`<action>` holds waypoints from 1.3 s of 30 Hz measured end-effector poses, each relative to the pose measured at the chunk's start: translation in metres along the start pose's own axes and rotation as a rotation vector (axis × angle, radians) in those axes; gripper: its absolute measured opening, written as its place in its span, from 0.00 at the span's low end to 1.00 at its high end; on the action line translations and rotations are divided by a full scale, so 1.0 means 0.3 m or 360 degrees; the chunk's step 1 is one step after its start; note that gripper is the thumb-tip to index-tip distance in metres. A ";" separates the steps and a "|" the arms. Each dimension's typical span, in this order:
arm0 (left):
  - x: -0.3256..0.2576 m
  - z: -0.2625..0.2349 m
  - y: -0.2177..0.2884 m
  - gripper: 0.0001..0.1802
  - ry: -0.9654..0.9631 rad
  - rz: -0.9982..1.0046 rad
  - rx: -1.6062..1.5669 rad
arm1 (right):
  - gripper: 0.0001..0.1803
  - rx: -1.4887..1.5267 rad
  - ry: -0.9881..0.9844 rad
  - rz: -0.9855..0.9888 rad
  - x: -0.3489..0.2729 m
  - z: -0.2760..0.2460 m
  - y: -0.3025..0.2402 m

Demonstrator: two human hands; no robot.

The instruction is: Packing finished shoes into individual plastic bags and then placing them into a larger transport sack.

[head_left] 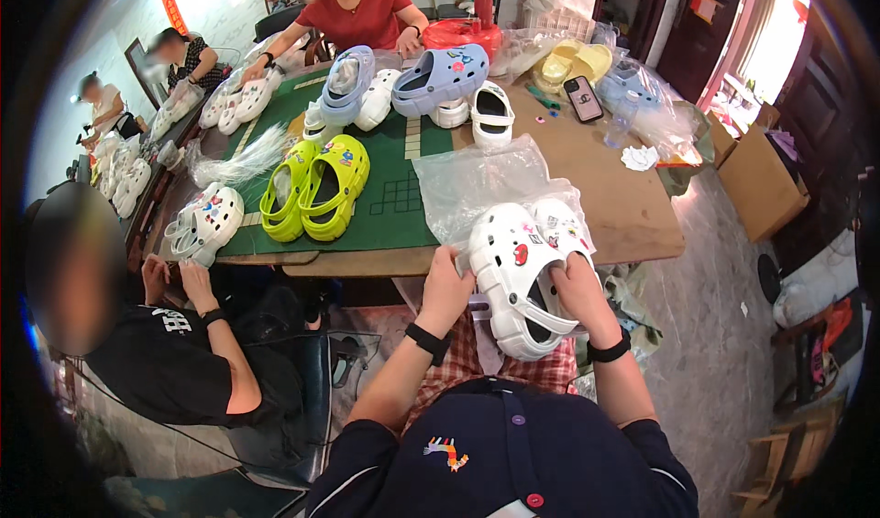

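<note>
Two white clogs (510,240): over table's (632,197) near edge
Left hand (446,289): beside them, grip unclear to me
Right hand (584,296): holding clogs, fingers inside

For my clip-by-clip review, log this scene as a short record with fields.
Left hand: at the left side of chunky white clogs with coloured charms; exact grip unclear
Right hand: at the clogs' openings, fingertips hidden
By the toes: crinkled clear plastic bag
Table: flat brown tabletop, partly covered by a green mat
On mat: lime-green rounded clogs with charms
Others nearby: person in black shirt, left; person in red top, across the table
</note>
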State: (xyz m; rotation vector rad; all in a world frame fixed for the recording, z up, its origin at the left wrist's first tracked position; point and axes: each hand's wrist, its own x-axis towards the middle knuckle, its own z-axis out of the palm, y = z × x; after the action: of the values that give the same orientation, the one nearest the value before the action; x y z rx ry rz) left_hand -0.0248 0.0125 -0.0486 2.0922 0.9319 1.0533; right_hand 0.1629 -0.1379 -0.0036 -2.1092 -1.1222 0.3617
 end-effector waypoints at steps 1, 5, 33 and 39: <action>-0.004 0.004 -0.003 0.12 0.0000 -0.0005 0.0000 | 0.16 0.0056 -0.0016 0.0004 -0.002 0.001 -0.010; -0.038 -0.005 0.017 0.16 -0.0275 -0.0134 -0.0211 | 0.14 -0.0123 0.0060 0.0006 -0.006 -0.014 -0.052; -0.157 -0.080 0.303 0.24 -0.0379 0.1026 0.0315 | 0.23 -0.0154 0.0059 -0.0042 0.081 0.113 -0.199; -0.163 0.084 0.221 0.25 -0.0355 0.0996 0.0710 | 0.24 -0.0050 -0.0236 -0.0176 0.079 0.008 -0.143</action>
State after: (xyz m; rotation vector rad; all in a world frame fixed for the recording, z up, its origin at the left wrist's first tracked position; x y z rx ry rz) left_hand -0.0042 -0.0692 -0.0309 2.9183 0.4221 0.9181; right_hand 0.1492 -0.1017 0.0267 -2.0641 -1.3322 0.4564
